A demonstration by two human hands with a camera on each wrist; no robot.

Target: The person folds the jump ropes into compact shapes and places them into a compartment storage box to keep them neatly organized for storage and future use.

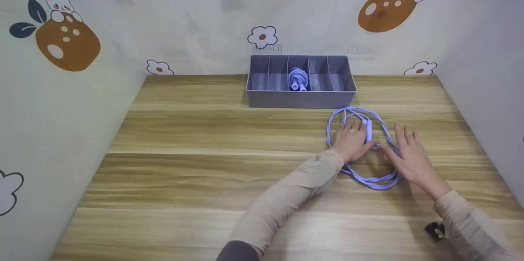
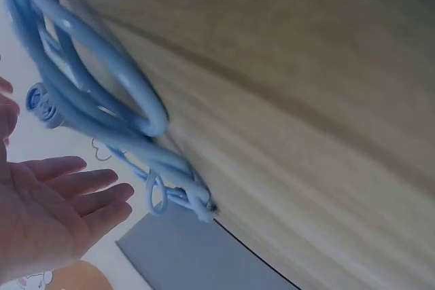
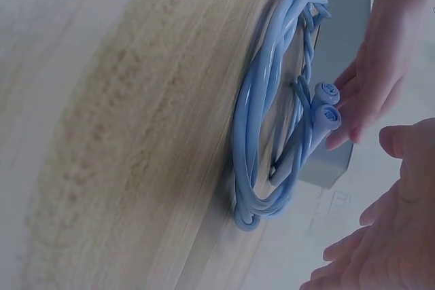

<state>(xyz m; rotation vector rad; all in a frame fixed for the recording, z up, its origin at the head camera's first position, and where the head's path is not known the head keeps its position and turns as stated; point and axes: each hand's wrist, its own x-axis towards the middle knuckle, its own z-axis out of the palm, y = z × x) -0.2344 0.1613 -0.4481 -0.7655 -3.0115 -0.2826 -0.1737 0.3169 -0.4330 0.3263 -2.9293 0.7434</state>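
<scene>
A light blue jump rope (image 1: 364, 181) lies in loose loops on the wooden table, its two handles (image 1: 369, 130) side by side within the loops. My left hand (image 1: 350, 142) reaches over the loops, its fingers beside the handles. To the right of the rope, my right hand (image 1: 413, 160) has its fingers extended and its thumb pointing in toward the handles. The right wrist view shows the round handle ends (image 3: 328, 117) near the left hand's fingers. Straight fingers of the left hand (image 2: 58, 212) show beside the rope (image 2: 129, 76) in the left wrist view.
Behind the rope stands a grey organizer box (image 1: 301, 100) with several compartments. A second jump rope (image 1: 298, 76), coiled into a bundle, sits in its middle compartment. A small black object (image 1: 435, 231) lies by the right forearm. Patterned walls border the table.
</scene>
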